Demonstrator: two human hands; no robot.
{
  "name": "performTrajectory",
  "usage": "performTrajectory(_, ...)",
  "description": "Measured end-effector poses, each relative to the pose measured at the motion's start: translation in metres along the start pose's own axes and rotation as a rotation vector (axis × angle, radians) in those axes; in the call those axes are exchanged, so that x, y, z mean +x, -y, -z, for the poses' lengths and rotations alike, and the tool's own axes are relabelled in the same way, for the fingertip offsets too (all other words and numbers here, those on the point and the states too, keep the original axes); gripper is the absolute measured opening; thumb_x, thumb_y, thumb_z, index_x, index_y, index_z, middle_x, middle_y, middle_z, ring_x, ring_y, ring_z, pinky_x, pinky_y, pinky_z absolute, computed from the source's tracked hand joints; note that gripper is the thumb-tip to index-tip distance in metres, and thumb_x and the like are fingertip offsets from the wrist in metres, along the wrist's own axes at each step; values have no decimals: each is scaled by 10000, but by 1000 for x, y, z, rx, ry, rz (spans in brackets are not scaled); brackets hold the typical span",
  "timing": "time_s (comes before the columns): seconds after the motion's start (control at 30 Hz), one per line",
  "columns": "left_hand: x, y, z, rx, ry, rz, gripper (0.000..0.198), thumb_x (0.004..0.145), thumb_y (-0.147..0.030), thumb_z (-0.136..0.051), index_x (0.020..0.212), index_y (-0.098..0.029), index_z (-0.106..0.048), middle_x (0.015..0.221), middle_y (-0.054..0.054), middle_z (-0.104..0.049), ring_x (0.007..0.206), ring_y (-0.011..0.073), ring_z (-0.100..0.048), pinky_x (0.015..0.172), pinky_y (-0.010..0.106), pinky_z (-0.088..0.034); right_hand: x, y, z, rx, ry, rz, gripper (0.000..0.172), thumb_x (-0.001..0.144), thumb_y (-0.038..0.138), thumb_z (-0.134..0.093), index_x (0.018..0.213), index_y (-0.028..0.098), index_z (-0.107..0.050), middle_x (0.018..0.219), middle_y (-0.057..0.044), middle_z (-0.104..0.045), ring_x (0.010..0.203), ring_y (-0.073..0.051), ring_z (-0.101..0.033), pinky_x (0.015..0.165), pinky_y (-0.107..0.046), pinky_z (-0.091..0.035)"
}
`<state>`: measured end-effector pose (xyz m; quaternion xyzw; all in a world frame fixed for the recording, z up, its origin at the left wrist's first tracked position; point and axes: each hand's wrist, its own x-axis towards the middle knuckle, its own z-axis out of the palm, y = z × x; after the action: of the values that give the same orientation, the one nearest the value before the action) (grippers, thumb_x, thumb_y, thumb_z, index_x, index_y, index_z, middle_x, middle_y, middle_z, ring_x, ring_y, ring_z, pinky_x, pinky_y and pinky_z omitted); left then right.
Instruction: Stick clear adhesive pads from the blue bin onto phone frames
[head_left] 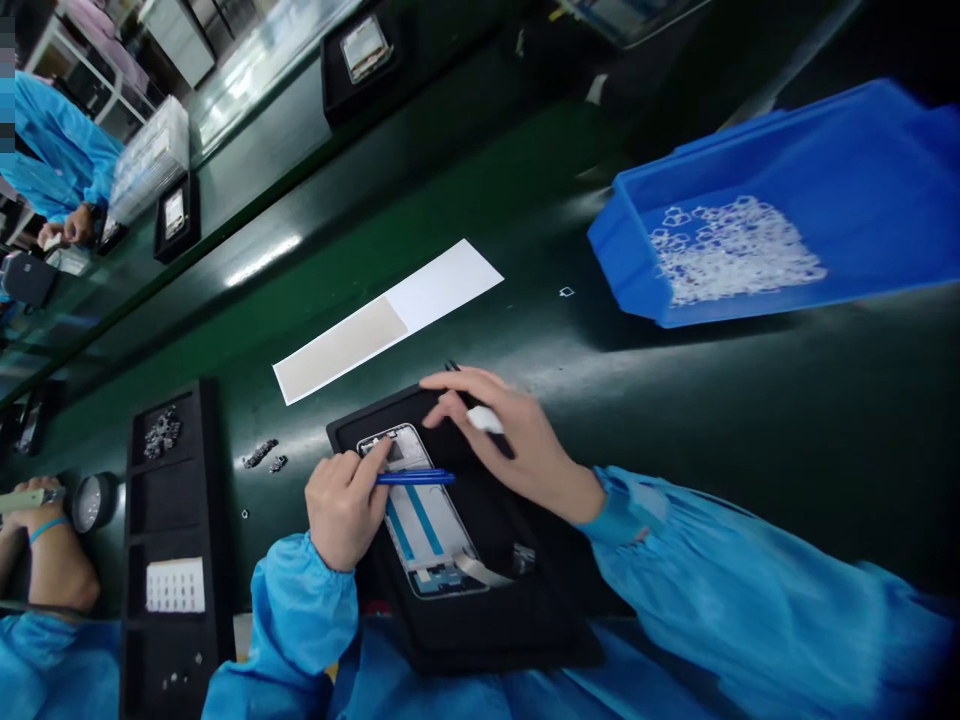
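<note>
Blue tool (415, 478) clasped in left hand (345, 505) presses phone frame (429, 525); right hand (525, 445) pinches tweezers (484, 419): apparently part-fitting, needing precise alignment.

dim, tilted, glare on belt (262, 262)

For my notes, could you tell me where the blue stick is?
Head view, left of centre: the left hand holds the blue stick across the phone frame.

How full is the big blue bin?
Partly full: the blue bin holds a low pile of small clear parts, with bare floor around.
</note>
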<state>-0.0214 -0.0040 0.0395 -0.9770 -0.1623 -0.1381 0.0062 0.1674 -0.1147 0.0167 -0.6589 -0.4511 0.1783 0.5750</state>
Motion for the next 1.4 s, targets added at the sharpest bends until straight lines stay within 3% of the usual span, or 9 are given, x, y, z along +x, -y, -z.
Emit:
performTrajectory(0.13,4,-3,-3,125,66,-76,291,927,-179,-534,1189,-176,-660,673,12,-571,604,174,-548,572,322,-398,1,-5,1,59,-183,-138,366,999,446,-403,1189,239,-637,967,-70,-687,712,-171,-640,696,-334,-547)
performTrajectory(0.2,8,-4,-2,127,113,-76,303,893,-169,-587,1188,-175,-655,696,8,-591,614,176,-568,572,325,-415,4,-11,-1,97,-238,-174,405,994,494,-392,1170,227,-641,982,-72,-677,726,-163,-640,682,-322,-548)
performTrajectory(0.4,16,-3,4,104,299,-54,441,764,-83,-709,1187,-192,-651,808,18,-693,688,198,-664,624,322,-499,24,-25,1,281,-387,-241,318,943,521,-480,971,219,-574,577,46,-557,610,-157,-634,677,-330,-560)
performTrajectory(0.53,25,2,15,80,467,-21,471,810,-76,-642,1252,-240,-621,892,28,-711,679,181,-689,593,278,-508,35,-26,8,328,-382,-286,382,858,570,-570,958,203,-603,619,15,-609,627,-173,-659,612,-323,-570)
performTrajectory(0.63,45,12,13,-57,411,24,417,902,-151,-552,1296,-285,-586,980,19,-703,775,160,-709,637,233,-528,38,-28,11,323,-398,-308,448,815,597,-599,967,178,-640,672,-20,-650,599,-173,-654,550,-312,-569)
performTrajectory(0.77,98,27,-16,-72,235,121,401,927,-177,-524,1317,-258,-576,1240,77,-649,964,201,-705,773,282,-575,38,-28,15,285,-445,-292,498,837,634,-527,934,165,-662,606,-36,-639,643,-216,-690,505,-300,-562)
performTrajectory(0.93,146,26,-45,11,291,159,432,934,-194,-514,1355,-284,-554,1488,114,-468,992,274,-710,807,424,-601,32,-24,24,237,-445,-295,434,868,577,-528,932,186,-705,686,-58,-698,760,-234,-723,589,-309,-595)
performTrajectory(1.1,131,20,-36,-14,382,42,464,903,-163,-572,1332,-340,-568,1497,41,-473,1046,273,-697,892,427,-580,35,-32,31,199,-463,-346,509,756,615,-619,878,130,-711,626,-62,-697,533,-209,-670,501,-328,-572)
performTrajectory(1.4,120,10,-32,4,383,51,493,881,-95,-589,1300,-356,-590,1454,64,-513,954,257,-722,786,397,-612,69,-28,23,97,-333,-352,344,747,539,-644,774,200,-597,669,-61,-725,602,-218,-698,533,-300,-544)
